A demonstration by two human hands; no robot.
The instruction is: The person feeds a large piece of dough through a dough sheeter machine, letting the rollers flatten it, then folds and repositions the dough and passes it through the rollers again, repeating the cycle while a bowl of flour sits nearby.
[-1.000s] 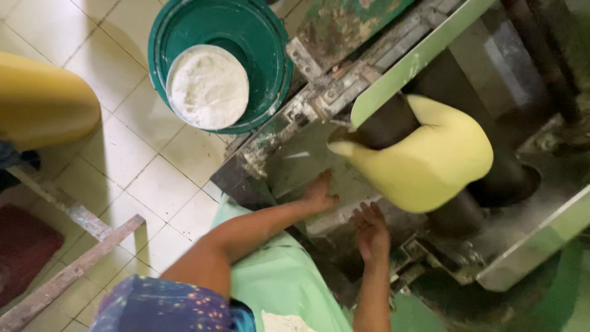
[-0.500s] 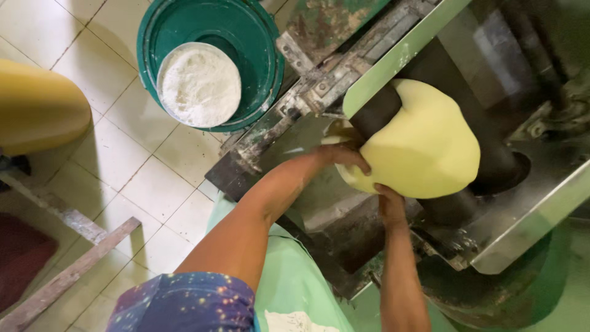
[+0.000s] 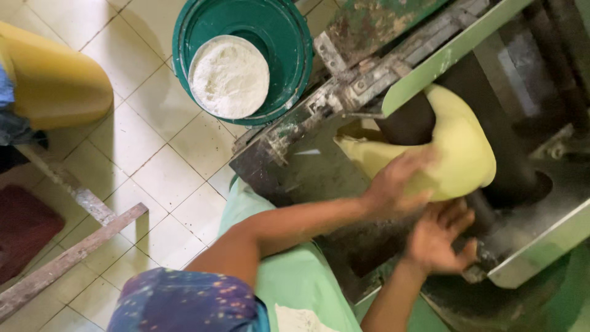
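A thick sheet of pale yellow dough (image 3: 458,144) wraps over a dark roller (image 3: 409,123) of a worn green metal rolling machine (image 3: 442,46). My left hand (image 3: 393,184) presses flat on the lower left part of the dough, fingers spread. My right hand (image 3: 439,237) is just below the dough, palm up and fingers apart, at the machine's lower edge. Neither hand closes around anything. A second dark roller (image 3: 516,178) lies behind the dough on the right.
A green bucket (image 3: 279,37) holding a white bowl of flour (image 3: 228,77) stands on the tiled floor at the machine's left end. A yellow container (image 3: 55,83) is at the far left. Wooden planks (image 3: 67,255) lie at lower left.
The view has shifted. The dough has sagged lower over the roller. My left hand moved from the dough's upper left edge onto its lower face; my right hand opened beneath it.
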